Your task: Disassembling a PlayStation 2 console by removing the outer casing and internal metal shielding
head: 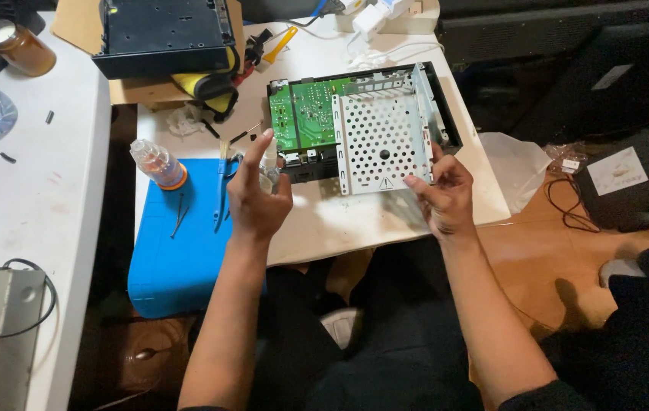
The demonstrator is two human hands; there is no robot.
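A small white table [355, 228] stands in the middle. Another white table [50, 198] is on the left. The floor [545, 259] looks like brown wood. The right side is dark, maybe black boxes [568, 68].

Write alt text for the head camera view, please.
Two bare hands work on an opened device on a white table: the right hand grips its perforated metal plate, the left hand hovers beside the green circuit board.
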